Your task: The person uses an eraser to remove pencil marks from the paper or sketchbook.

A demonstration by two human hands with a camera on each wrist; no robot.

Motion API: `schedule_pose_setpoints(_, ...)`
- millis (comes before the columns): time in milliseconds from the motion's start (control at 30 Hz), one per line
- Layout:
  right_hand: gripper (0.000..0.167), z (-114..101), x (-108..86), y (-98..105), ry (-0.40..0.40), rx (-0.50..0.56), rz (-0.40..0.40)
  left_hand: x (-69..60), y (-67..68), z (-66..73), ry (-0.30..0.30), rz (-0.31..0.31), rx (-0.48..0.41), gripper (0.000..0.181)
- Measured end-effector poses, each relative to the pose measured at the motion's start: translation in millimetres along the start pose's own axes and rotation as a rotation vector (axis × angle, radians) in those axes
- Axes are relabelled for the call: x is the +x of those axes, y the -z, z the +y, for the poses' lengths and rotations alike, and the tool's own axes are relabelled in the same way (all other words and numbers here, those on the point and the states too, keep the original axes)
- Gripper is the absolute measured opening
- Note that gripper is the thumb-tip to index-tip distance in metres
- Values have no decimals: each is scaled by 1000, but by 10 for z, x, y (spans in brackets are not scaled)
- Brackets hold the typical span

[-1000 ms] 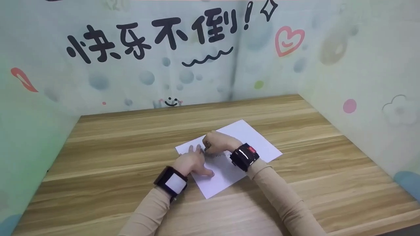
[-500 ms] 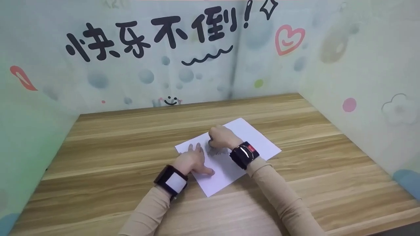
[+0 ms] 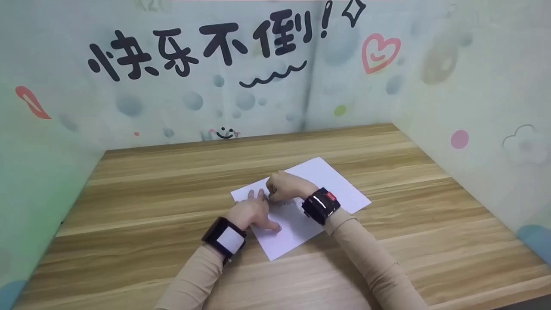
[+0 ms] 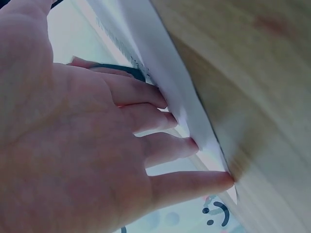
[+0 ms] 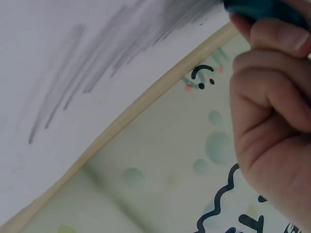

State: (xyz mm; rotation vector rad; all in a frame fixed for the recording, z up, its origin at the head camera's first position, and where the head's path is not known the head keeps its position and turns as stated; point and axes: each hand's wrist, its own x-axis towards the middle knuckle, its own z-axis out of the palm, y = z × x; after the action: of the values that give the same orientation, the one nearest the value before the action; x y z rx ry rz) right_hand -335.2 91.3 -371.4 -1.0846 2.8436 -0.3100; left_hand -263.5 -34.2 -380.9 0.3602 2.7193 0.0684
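Note:
A white sheet of paper (image 3: pixel 333 185) lies slanted on the wooden table. On its left part my left hand (image 3: pixel 250 213) rests with fingers spread, the thumb apart; in the left wrist view its straight fingertips touch the sheet by the edge. Just right of it, my right hand (image 3: pixel 289 187) grips a small dark teal object (image 5: pixel 269 10) with curled fingers. Its kind cannot be made out, and the fingers cover much of it. Grey, smudged pencil-like strokes (image 5: pixel 104 56) cover the paper beneath and beside that hand; in the head view they are mostly hidden.
The wood-grain table (image 3: pixel 163 181) extends around the sheet. Printed cloth walls (image 3: pixel 185 107) stand behind it and at both sides. Each wrist wears a black band, the right one (image 3: pixel 321 206) lying over the paper.
My right hand has swung up and right, baring a grey patch, then back down-left to beside the left hand. The left hand stays in place on the sheet.

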Motion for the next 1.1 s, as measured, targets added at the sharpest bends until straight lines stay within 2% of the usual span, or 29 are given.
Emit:
schedule_pose_setpoints(133,7,-11,-4,-10,-70,-26,43,-3,-8,-1,-1,6,0,98)
schedule_pose_setpoints(200,7,-8,0,-10,-44,-21,31,-4,-6,-1,-1,5,1,98)
schedule_pose_setpoints(300,9,7,2,-10,26,36,-38,-9,-11,4,-9,-2,6,97)
schedule_pose_setpoints(467,10,26,5,-1,-33,42,10,-13,1,-5,-1,9,-6,99)
schedule_pose_setpoints(633,10,6,11,-1,26,51,-55,-11,8,-12,-11,-9,-2,98)
schedule_pose_setpoints(767,10,1,1,-5,-18,3,3,-17,10,-6,-17,-4,12,98)
schedule_pose_setpoints(833,8,-7,-8,0,-17,-10,-7,-21,9,-2,-16,4,3,98)
schedule_pose_setpoints(933,7,-31,-18,4,8,7,-63,-28,8,3,-15,-4,-6,98)
schedule_pose_setpoints(1100,7,-73,-9,-3,10,-12,-16,-28,28,14,-14,-7,-11,98)
